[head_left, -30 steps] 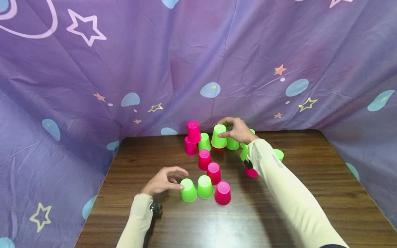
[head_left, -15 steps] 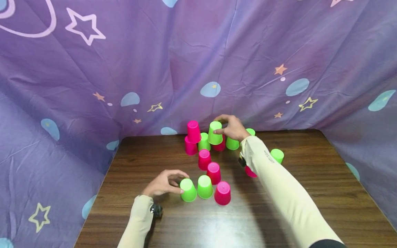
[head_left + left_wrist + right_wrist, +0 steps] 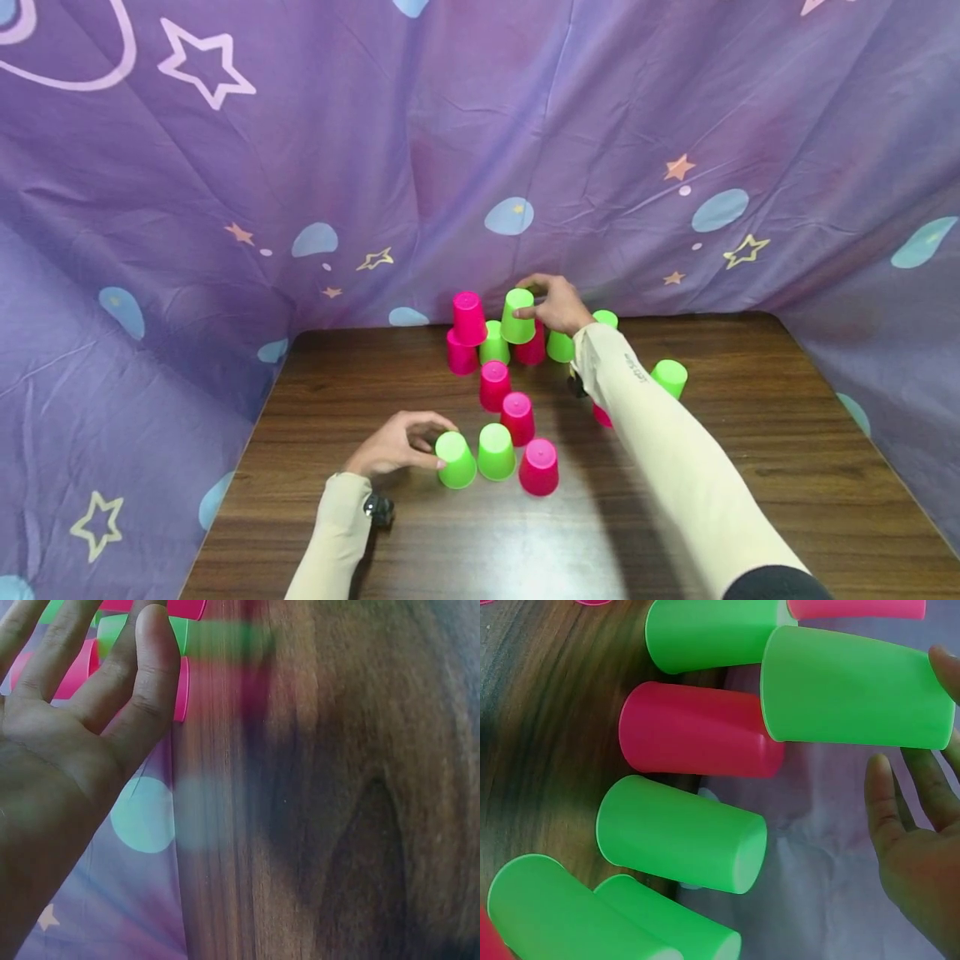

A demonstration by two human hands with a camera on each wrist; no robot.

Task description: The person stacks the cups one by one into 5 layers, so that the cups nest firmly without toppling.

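My right hand (image 3: 557, 305) pinches an upturned green cup (image 3: 518, 317) between thumb and fingers at the back of the table. In the right wrist view, this green cup (image 3: 855, 690) sits at the bases of a green cup (image 3: 712, 634) and a red-pink cup (image 3: 694, 729), bridging them. A pink cup (image 3: 468, 318) stands on the lower level's pink cup (image 3: 461, 354) and green cup (image 3: 493, 343), to the left. Near the front, my left hand (image 3: 397, 443) lies beside a green cup (image 3: 456, 461), its thumb at the cup's side and its fingers loosely bent.
Upturned pink cups (image 3: 495, 387) and a second green cup (image 3: 496, 452) stand in the middle of the wooden table (image 3: 315, 392). More green cups (image 3: 670, 377) stand at the right, partly behind the right sleeve (image 3: 675, 442). A purple cloth (image 3: 420, 183) hangs behind the table.
My right hand has carried its green cup left, from above the red-pink cup to the spot between that cup and the green one. The left hand has barely moved.
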